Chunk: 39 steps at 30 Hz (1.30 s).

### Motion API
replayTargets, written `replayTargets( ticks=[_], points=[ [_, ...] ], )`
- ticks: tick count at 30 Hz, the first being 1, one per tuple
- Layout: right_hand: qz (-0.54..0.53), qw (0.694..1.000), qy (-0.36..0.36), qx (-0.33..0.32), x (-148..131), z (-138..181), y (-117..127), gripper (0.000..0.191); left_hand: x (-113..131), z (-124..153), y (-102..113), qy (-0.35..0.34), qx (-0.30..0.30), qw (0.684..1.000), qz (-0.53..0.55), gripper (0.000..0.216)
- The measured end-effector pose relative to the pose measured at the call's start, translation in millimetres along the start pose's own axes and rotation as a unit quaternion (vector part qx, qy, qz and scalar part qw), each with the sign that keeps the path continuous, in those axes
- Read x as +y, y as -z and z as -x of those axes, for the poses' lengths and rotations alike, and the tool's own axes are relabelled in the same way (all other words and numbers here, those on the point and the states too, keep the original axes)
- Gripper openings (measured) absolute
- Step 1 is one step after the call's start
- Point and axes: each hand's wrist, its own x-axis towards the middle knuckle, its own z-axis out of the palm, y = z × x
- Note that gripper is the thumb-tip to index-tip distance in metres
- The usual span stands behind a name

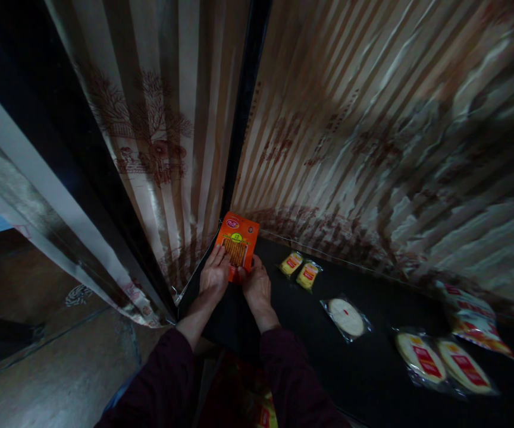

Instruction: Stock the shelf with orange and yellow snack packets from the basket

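Observation:
An orange snack packet (238, 239) with a clear window showing thin sticks stands at the far left corner of a black table (373, 368). My left hand (215, 274) grips its lower left edge, fingers laid on the front. My right hand (255, 286) pinches its lower right corner. Both sleeves are dark maroon.
Along the table lie two small yellow wrapped cakes (300, 270), a round white cake in clear wrap (346, 317), a pack of two yellow rounds with red labels (444, 361) and a colourful bag (473, 318). Striped curtains (350, 137) hang behind. A tiled floor (52, 368) is at left.

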Motion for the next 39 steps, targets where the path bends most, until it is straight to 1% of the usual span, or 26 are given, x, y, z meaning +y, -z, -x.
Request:
replayTargets(
  ticks=[3, 5, 6, 8, 10, 12, 15, 20, 22, 24, 26, 28, 32, 35, 39],
  points=[
    [0.035, 0.999, -0.005, -0.001, 1, 2, 2, 0.049, 1, 1, -1, -0.014, 0.004, 1.0, 0.004, 0.036],
    [0.065, 0.997, 0.015, 0.028, 2, 2, 1, 0.053, 2, 2, -2, -0.016, 0.005, 1.0, 0.0, 0.037],
    [0.08, 0.995, 0.04, 0.05, 2, 2, 1, 0.055, 2, 2, -2, -0.016, 0.005, 1.0, -0.002, 0.037],
    [0.103, 0.984, 0.115, 0.085, 2, -1, -2, 0.055, 1, 2, -3, -0.014, 0.004, 1.0, -0.004, 0.038],
    [0.121, 0.972, 0.185, 0.081, 1, -5, -7, 0.052, 1, 2, -2, -0.017, 0.003, 1.0, -0.004, 0.038],
    [0.131, 0.967, 0.214, 0.051, 0, -10, -13, 0.05, 0, 2, -2, -0.022, 0.003, 1.0, -0.004, 0.038],
    [0.143, 0.968, 0.205, 0.018, 1, -15, -21, 0.049, 1, 1, -2, -0.02, 0.009, 1.0, -0.003, 0.039],
    [0.146, 0.97, 0.196, 0.005, 3, -19, -26, 0.049, 0, 1, -3, -0.006, 0.007, 1.0, 0.007, 0.039],
    [0.131, 0.972, 0.197, 0.01, 4, -17, -24, 0.049, -1, 0, -2, -0.009, 0.003, 1.0, 0.012, 0.039],
    [0.105, 0.973, 0.201, 0.034, 6, -10, -22, 0.05, -3, 0, 0, -0.015, 0.001, 1.0, 0.017, 0.039],
    [0.069, 0.973, 0.207, 0.068, 10, 4, -19, 0.05, -4, 0, 2, -0.017, 0.008, 1.0, 0.022, 0.039],
    [0.029, 0.972, 0.211, 0.095, 16, 26, -16, 0.049, -3, 1, 5, -0.021, 0.018, 0.999, 0.028, 0.039],
    [-0.021, 0.968, 0.227, 0.109, 31, 85, -10, 0.046, 6, 8, 12, -0.026, 0.03, 0.998, 0.045, 0.037],
    [-0.038, 0.963, 0.245, 0.107, 41, 129, -8, 0.042, 18, 20, 17, -0.049, 0.007, 0.997, 0.058, 0.035],
    [-0.04, 0.955, 0.284, 0.079, 52, 176, -9, 0.042, 29, 44, 27, -0.101, -0.05, 0.991, 0.069, 0.035]
  ],
)
